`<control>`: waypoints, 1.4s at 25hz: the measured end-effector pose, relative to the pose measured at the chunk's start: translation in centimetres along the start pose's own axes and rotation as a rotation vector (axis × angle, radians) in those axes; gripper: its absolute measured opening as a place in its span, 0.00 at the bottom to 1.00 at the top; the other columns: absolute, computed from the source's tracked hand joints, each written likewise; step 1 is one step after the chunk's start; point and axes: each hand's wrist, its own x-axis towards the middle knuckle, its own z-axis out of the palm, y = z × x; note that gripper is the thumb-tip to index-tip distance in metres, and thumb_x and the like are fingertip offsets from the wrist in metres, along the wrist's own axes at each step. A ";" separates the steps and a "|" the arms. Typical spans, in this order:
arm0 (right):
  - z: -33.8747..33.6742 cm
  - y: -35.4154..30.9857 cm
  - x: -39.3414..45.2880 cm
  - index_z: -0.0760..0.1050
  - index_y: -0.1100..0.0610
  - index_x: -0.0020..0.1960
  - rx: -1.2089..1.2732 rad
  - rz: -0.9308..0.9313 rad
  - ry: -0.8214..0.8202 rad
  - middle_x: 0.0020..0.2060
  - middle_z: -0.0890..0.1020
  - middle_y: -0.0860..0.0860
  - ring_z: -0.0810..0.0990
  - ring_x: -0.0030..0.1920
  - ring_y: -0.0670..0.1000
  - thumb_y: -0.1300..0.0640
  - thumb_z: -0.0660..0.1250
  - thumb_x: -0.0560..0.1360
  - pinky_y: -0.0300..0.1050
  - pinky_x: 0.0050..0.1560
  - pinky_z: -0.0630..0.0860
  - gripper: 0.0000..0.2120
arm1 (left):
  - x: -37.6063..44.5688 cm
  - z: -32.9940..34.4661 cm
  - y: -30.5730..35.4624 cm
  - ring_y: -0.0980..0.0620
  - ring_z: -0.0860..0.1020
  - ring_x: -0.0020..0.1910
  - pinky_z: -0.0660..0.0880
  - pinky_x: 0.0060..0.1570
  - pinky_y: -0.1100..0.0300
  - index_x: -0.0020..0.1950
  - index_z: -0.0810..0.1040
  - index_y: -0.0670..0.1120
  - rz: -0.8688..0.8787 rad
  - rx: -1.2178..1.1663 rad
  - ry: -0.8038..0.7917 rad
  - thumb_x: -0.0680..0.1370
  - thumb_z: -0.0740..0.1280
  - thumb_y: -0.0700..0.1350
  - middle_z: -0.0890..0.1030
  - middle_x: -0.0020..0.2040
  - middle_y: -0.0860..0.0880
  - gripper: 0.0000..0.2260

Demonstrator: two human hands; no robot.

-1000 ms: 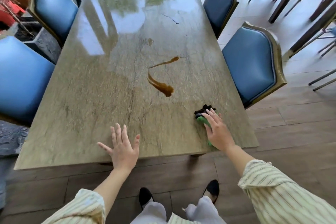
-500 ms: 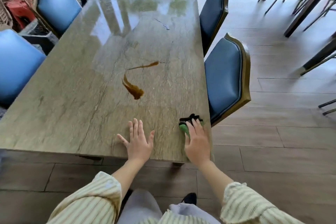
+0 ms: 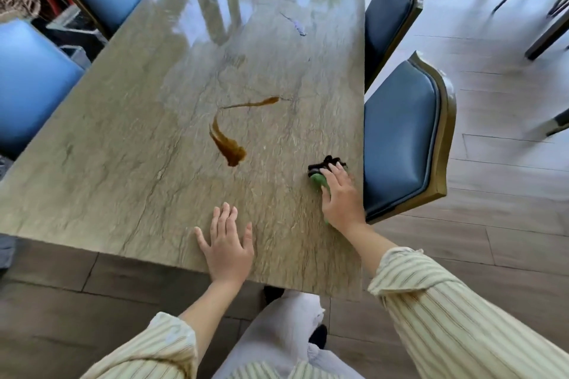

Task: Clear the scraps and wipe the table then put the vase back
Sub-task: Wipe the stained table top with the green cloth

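Table (image 3: pixel 123 148) bears a brown spill (image 3: pixel 229 146); right hand (image 3: pixel 341 200) presses green cloth (image 3: pixel 318 180), left hand (image 3: pixel 226 248) flat, fingers splayed.

no readable text, no labels or brands, no nos. or signs (far-end table (image 3: pixel 129 120) items too blurry)

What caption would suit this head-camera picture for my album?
Right hand presses a green cloth on the stone table; left hand lies flat, brown spill unwiped.

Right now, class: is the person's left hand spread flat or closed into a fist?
Spread flat: the left hand rests palm-down on the table, fingers apart, holding nothing.
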 end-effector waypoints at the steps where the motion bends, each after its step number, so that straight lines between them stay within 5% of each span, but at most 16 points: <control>1: 0.4 -0.6 0.9 0.69 0.56 0.70 -0.020 0.081 0.020 0.71 0.69 0.54 0.60 0.74 0.54 0.58 0.59 0.78 0.55 0.75 0.56 0.20 | 0.3 0.0 0.2 0.51 0.58 0.75 0.43 0.72 0.39 0.69 0.69 0.48 -0.039 -0.041 0.031 0.78 0.50 0.60 0.66 0.74 0.50 0.25; 4: 1.0 -1.8 0.9 0.67 0.54 0.71 -0.030 0.067 0.012 0.72 0.67 0.53 0.58 0.75 0.53 0.54 0.59 0.79 0.55 0.76 0.54 0.21 | 1.7 -0.2 1.6 0.48 0.65 0.70 0.49 0.70 0.37 0.65 0.73 0.49 -0.158 -0.112 0.124 0.77 0.57 0.56 0.73 0.68 0.49 0.21; 8: -0.4 -0.7 -2.3 0.67 0.51 0.72 -0.004 -0.555 -0.332 0.74 0.64 0.48 0.54 0.76 0.47 0.51 0.58 0.80 0.50 0.77 0.49 0.20 | 3.6 0.4 3.7 0.45 0.61 0.73 0.46 0.68 0.33 0.67 0.71 0.48 -0.212 -0.139 0.124 0.75 0.58 0.54 0.69 0.71 0.46 0.22; 11: -1.4 1.3 -1.9 0.67 0.51 0.71 0.032 -0.690 -0.399 0.73 0.65 0.48 0.54 0.76 0.46 0.53 0.58 0.81 0.48 0.77 0.49 0.19 | 4.0 1.1 4.3 0.45 0.57 0.75 0.44 0.68 0.31 0.69 0.69 0.47 -0.202 -0.109 0.090 0.75 0.55 0.57 0.66 0.73 0.46 0.25; 13: -1.1 2.6 -0.1 0.68 0.52 0.71 0.044 -0.587 -0.286 0.72 0.67 0.48 0.57 0.76 0.47 0.55 0.59 0.80 0.50 0.76 0.53 0.19 | 3.9 1.4 4.2 0.46 0.55 0.76 0.43 0.69 0.31 0.70 0.68 0.46 -0.190 -0.082 0.060 0.76 0.52 0.59 0.64 0.75 0.46 0.27; 16: -0.4 2.7 4.5 0.71 0.55 0.69 0.058 -0.198 -0.032 0.70 0.70 0.52 0.62 0.74 0.50 0.59 0.61 0.78 0.54 0.74 0.59 0.19 | 4.0 1.4 3.9 0.46 0.51 0.77 0.41 0.69 0.32 0.74 0.63 0.46 -0.174 -0.029 -0.012 0.76 0.48 0.62 0.59 0.77 0.47 0.32; 19: 0.6 1.0 9.0 0.71 0.57 0.68 0.059 0.029 0.049 0.70 0.71 0.55 0.62 0.74 0.54 0.59 0.58 0.79 0.50 0.74 0.57 0.18 | 4.3 1.2 3.7 0.48 0.48 0.77 0.37 0.70 0.36 0.76 0.58 0.47 -0.188 -0.031 -0.056 0.75 0.45 0.64 0.55 0.78 0.50 0.34; 22: 1.0 -0.3 11.3 0.67 0.57 0.71 0.018 0.027 -0.051 0.73 0.66 0.55 0.57 0.75 0.55 0.56 0.55 0.80 0.52 0.75 0.55 0.19 | 4.4 0.5 3.7 0.50 0.48 0.77 0.36 0.71 0.39 0.76 0.58 0.48 -0.223 -0.077 -0.045 0.78 0.48 0.60 0.56 0.78 0.52 0.29; 27: -0.9 0.1 9.3 0.61 0.52 0.74 0.017 -0.397 -0.387 0.75 0.60 0.51 0.50 0.77 0.50 0.48 0.52 0.82 0.50 0.76 0.41 0.22 | 2.8 1.5 8.1 0.50 0.48 0.77 0.37 0.72 0.39 0.75 0.60 0.46 -0.383 -0.200 0.094 0.82 0.52 0.40 0.56 0.78 0.48 0.21; 30: -3.2 -1.3 8.1 0.67 0.54 0.71 0.339 -0.270 -0.730 0.74 0.63 0.51 0.51 0.77 0.48 0.48 0.47 0.83 0.50 0.75 0.37 0.21 | 2.0 3.1 12.8 0.47 0.49 0.77 0.41 0.73 0.38 0.74 0.62 0.44 -0.438 -0.249 0.197 0.81 0.52 0.41 0.58 0.77 0.44 0.20; 33: -5.7 -3.1 11.7 0.71 0.59 0.66 0.476 0.009 -0.902 0.66 0.75 0.55 0.68 0.68 0.54 0.47 0.47 0.83 0.52 0.71 0.59 0.23 | 2.0 4.2 17.4 0.47 0.52 0.77 0.44 0.73 0.39 0.74 0.61 0.44 -0.451 -0.281 0.260 0.80 0.49 0.53 0.57 0.77 0.43 0.24; 35: -7.8 -3.2 15.5 0.74 0.62 0.60 0.456 0.020 -0.822 0.55 0.79 0.57 0.76 0.54 0.56 0.48 0.51 0.82 0.47 0.53 0.71 0.21 | 3.1 4.7 20.2 0.44 0.54 0.76 0.47 0.73 0.38 0.75 0.60 0.45 -0.442 -0.238 0.271 0.79 0.48 0.59 0.57 0.77 0.42 0.28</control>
